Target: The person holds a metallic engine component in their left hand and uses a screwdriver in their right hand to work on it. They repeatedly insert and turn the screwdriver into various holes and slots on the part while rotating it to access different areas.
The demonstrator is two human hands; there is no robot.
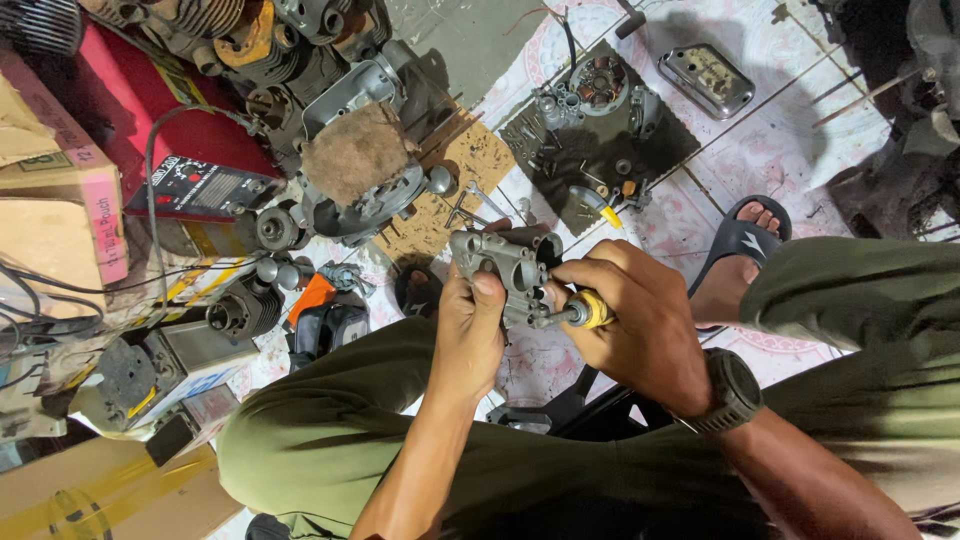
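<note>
Above the person's knees, seen from the head camera, the left hand [468, 335] grips a grey cast-metal engine part [505, 272] with round ports. Closed around a yellow-handled screwdriver [583, 312], the right hand [640, 322] presses its tip against the part's side. Beyond them, a dark square tray [660, 150] on the floor holds bolts and a round metal engine piece [598, 85].

- Even, fairly bright light from overhead; colours read clearly.
- Soft shadows fall beneath the engine parts toward 11 o'clock and darken the corner at 2 o'clock.
- Mild glare on the chrome cover [706, 79] at 1 o'clock.
- Centre sharp; wide-angle stretching bends the edges, with slight softness at 7 o'clock.
</note>
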